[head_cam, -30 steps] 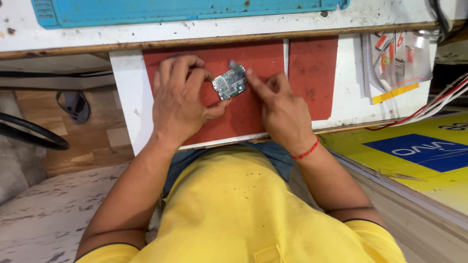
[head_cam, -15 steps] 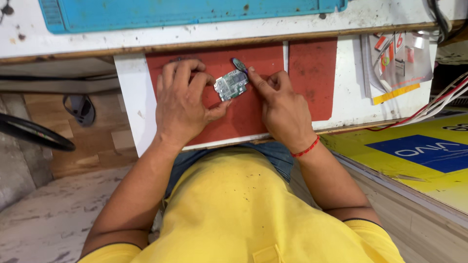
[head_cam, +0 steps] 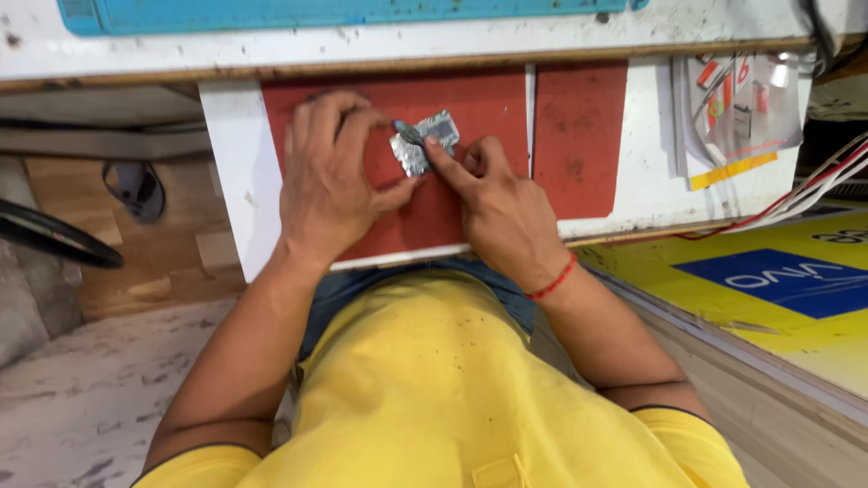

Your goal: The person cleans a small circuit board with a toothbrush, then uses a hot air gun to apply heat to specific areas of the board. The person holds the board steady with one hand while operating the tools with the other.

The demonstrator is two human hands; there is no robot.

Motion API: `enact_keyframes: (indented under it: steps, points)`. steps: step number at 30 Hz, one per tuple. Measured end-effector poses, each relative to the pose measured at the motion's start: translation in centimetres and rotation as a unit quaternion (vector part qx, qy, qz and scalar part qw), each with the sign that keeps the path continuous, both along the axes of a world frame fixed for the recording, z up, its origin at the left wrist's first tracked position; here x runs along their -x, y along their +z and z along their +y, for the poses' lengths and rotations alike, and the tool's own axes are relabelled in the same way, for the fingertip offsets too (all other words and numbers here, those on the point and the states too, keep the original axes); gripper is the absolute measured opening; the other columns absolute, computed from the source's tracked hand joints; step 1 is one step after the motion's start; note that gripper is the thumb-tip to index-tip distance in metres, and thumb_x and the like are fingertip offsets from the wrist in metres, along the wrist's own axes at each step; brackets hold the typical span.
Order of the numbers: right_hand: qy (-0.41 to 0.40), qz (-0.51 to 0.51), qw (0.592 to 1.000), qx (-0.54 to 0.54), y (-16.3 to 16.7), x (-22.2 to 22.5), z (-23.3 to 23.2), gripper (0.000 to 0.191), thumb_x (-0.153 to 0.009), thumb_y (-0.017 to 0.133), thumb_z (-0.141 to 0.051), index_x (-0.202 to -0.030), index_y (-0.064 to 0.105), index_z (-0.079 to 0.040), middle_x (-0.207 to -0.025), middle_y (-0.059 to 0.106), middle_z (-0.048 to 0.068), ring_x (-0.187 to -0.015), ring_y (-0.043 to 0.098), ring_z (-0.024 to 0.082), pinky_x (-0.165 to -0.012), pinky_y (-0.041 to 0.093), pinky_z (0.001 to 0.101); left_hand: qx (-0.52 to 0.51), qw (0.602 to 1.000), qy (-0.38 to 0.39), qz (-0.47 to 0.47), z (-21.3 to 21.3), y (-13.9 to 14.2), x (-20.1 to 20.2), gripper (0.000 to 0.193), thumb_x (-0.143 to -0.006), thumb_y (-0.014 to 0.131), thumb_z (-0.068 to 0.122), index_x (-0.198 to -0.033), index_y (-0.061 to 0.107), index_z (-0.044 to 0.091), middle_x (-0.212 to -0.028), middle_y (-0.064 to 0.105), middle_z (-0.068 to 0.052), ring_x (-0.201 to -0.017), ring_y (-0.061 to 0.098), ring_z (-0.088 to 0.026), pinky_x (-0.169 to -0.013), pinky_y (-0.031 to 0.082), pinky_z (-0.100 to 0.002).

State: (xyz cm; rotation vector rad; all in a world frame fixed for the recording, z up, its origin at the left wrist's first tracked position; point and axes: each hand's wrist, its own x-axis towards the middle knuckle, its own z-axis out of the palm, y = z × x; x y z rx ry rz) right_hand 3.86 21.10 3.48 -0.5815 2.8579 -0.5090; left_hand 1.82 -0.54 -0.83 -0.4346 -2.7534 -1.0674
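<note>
Bright, even daylight falling across the scene, soft shadows lying close under the left hand [head_cam: 330,185] and right hand [head_cam: 502,212], small silvery part [head_cam: 423,143] glinting mildly, white counter [head_cam: 651,181] looking slightly washed out, edges at lower right bending a little, focus holding fairly sharp throughout.

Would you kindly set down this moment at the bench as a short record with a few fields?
Left hand: rests on the red mat, fingers at the left edge of the small silvery metal part.
Right hand: forefinger pressed on the silvery part.
Tool: thin dark tip lies across the part; which hand grips it is unclear.
Surface: red rectangular mat on a white pull-out shelf.
Nearby: blue mat on the bench above; clear plastic packet at right.
Wrist: red thread band on the right.
</note>
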Motion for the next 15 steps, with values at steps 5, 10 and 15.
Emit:
enact_keyframes:
  steps: [5, 10, 15]
  points:
    - [0.019, 0.003, 1.0, 0.019, 0.8, 0.1, -0.1, 0.063, -0.088, 0.052, 0.002, -0.146, 0.059, -0.022, -0.109, 0.058, 0.014, -0.077, 0.067, 0.035, -0.06, 0.055, 0.0461, -0.017, 1.0, 0.0, 0.013, 0.0, 0.2, 0.2, 0.068, -0.062, 0.101, 0.027, -0.115, 0.064, 0.005, -0.12, 0.055, -0.011, -0.113, 0.053, -0.033, -0.098, 0.043, -0.045]
    - [0.014, -0.025, 0.999, -0.015, 0.0, 0.2, -0.4, 0.062, -0.088, 0.051, 0.001, -0.146, 0.059, -0.021, -0.112, 0.058, 0.015, -0.072, 0.066, 0.035, -0.057, 0.055, 0.046, -0.001, 1.0, -0.004, 0.001, 0.0, 0.3, 0.1, 0.064, -0.064, 0.099, 0.024, -0.115, 0.064, 0.006, -0.122, 0.056, -0.011, -0.113, 0.053, -0.032, -0.099, 0.044, -0.045]
    - [-0.006, 0.016, 1.0, 0.015, -0.2, -0.5, 0.2, 0.062, -0.088, 0.05, 0.002, -0.144, 0.061, -0.021, -0.11, 0.059, 0.013, -0.073, 0.066, 0.034, -0.057, 0.055, 0.0433, 0.002, 1.0, -0.002, 0.009, 0.0, 0.2, -0.1, 0.056, -0.068, 0.098, 0.029, -0.11, 0.067, 0.008, -0.121, 0.056, -0.009, -0.114, 0.053, -0.032, -0.098, 0.044, -0.047]
